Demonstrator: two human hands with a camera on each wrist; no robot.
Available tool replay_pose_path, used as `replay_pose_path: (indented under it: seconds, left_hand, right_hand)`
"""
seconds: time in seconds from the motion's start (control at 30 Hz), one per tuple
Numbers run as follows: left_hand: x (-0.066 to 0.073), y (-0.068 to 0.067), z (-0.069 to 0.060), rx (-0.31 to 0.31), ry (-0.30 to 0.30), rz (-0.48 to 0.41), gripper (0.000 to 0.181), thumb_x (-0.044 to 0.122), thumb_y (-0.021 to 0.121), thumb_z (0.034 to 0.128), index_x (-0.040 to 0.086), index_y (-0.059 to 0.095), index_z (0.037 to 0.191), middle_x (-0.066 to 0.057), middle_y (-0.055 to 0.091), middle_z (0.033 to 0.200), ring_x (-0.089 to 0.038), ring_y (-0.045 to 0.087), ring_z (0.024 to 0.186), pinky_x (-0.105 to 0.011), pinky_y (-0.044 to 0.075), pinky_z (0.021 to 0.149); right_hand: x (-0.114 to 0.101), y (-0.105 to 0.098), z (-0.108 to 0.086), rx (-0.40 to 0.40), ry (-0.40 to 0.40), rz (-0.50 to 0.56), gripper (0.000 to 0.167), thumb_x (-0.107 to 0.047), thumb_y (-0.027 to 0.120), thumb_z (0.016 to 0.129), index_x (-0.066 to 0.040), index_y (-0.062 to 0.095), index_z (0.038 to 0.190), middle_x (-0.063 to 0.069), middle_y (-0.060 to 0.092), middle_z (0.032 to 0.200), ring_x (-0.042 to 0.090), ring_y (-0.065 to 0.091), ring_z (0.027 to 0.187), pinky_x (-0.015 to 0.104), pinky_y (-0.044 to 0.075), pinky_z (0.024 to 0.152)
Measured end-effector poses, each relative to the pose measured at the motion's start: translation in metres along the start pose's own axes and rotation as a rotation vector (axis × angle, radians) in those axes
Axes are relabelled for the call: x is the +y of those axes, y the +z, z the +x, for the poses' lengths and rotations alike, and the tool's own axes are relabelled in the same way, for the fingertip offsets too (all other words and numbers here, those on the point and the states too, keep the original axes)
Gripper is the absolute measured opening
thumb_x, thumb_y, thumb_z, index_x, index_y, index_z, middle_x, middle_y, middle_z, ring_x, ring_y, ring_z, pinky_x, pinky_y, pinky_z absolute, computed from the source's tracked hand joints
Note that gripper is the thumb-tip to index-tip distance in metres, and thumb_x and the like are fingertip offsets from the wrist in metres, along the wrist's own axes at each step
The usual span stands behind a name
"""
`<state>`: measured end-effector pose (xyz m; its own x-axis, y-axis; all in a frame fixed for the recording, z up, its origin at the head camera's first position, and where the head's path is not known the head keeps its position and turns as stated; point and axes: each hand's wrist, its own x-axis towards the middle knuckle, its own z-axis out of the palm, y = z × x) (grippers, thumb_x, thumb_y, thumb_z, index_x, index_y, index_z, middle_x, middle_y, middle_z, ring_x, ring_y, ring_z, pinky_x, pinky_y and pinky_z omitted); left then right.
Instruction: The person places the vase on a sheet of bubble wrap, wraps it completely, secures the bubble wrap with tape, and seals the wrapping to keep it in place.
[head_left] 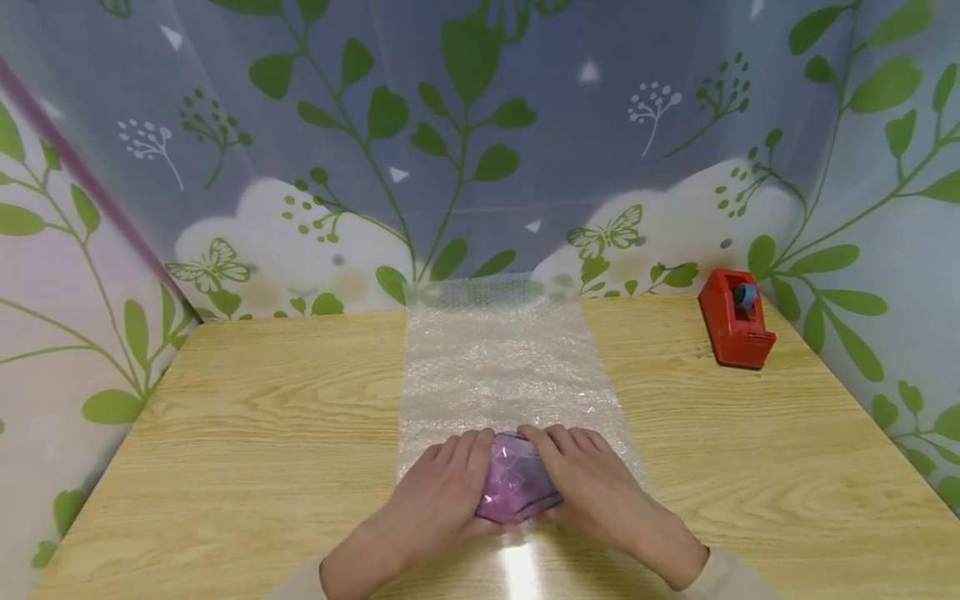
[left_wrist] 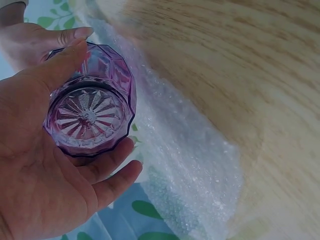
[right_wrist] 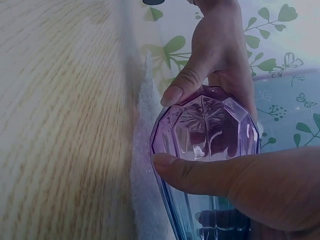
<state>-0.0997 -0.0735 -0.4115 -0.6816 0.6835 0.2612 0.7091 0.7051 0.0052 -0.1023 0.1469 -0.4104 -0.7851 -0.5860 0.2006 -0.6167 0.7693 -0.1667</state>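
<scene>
A faceted glass cup [head_left: 513,482], tinted purple and shading to blue, is held on its side between both hands above the near end of a bubble wrap sheet [head_left: 510,358]. My left hand [head_left: 442,483] grips one end, its thumb along the glass. On the other side my right hand [head_left: 596,483] curls round the cup. The left wrist view shows the round base of the cup [left_wrist: 90,117] with a starburst pattern. Seen from the right wrist, both thumbs press on the cup [right_wrist: 205,130].
A red tape dispenser [head_left: 738,325] with a small blue roll stands at the back right of the wooden table [head_left: 300,400]. The bubble wrap's far end rises against a leaf-patterned curtain [head_left: 465,150] behind the table. Similar patterned cloth hangs along both sides.
</scene>
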Motion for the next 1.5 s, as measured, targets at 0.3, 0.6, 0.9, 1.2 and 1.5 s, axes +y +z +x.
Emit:
replay_pose_path:
  seconds: [0.3, 0.6, 0.9, 1.2, 1.5]
  left_hand:
    - [0.000, 0.002, -0.001, 0.033, 0.018, 0.027, 0.092, 0.063, 0.067, 0.0745, -0.006, 0.041, 0.130, -0.016, 0.055, 0.114, -0.025, 0.058, 0.099, -0.037, 0.051, 0.082]
    - [-0.001, 0.005, -0.001, 0.017, 0.018, -0.007, 0.093, 0.063, 0.067, 0.0755, -0.005, 0.039, 0.132, -0.016, 0.054, 0.116, -0.025, 0.056, 0.101, -0.038, 0.050, 0.082]
    - [-0.001, 0.005, 0.002, 0.025, 0.037, -0.012, 0.093, 0.063, 0.066, 0.0763, -0.006, 0.040, 0.131, -0.017, 0.054, 0.115, -0.026, 0.057, 0.100, -0.036, 0.052, 0.079]
    - [0.001, 0.005, 0.002, -0.006, 0.009, -0.020, 0.094, 0.062, 0.065, 0.0780, -0.007, 0.038, 0.135, -0.021, 0.051, 0.125, -0.029, 0.052, 0.113, -0.038, 0.049, 0.089]
    - [0.009, 0.005, -0.003, 0.070, 0.017, 0.138, 0.094, 0.062, 0.064, 0.0779, -0.008, 0.041, 0.135, -0.018, 0.053, 0.121, -0.028, 0.053, 0.110, -0.036, 0.046, 0.094]
  right_hand:
    - [-0.001, 0.001, 0.000, 0.000, 0.003, -0.010, 0.093, -0.027, 0.089, 0.057, -0.005, 0.043, 0.135, 0.010, 0.056, 0.111, 0.027, 0.055, 0.101, 0.046, 0.041, 0.093]
    - [-0.003, 0.002, -0.002, 0.002, 0.023, -0.016, 0.095, -0.026, 0.089, 0.057, -0.003, 0.042, 0.136, 0.013, 0.055, 0.117, 0.030, 0.054, 0.105, 0.047, 0.039, 0.097]
    - [-0.011, 0.001, 0.000, 0.058, 0.026, 0.018, 0.103, -0.045, 0.088, 0.056, -0.004, 0.041, 0.138, 0.013, 0.053, 0.121, 0.031, 0.051, 0.110, 0.047, 0.038, 0.099]
    - [-0.016, 0.000, 0.001, 0.029, 0.024, -0.005, 0.100, -0.049, 0.085, 0.061, -0.005, 0.041, 0.139, 0.014, 0.050, 0.127, 0.033, 0.051, 0.115, 0.047, 0.043, 0.095]
    - [-0.023, -0.002, 0.004, -0.011, 0.022, -0.052, 0.096, -0.039, 0.087, 0.062, -0.003, 0.042, 0.138, 0.015, 0.050, 0.129, 0.034, 0.050, 0.115, 0.046, 0.042, 0.097]
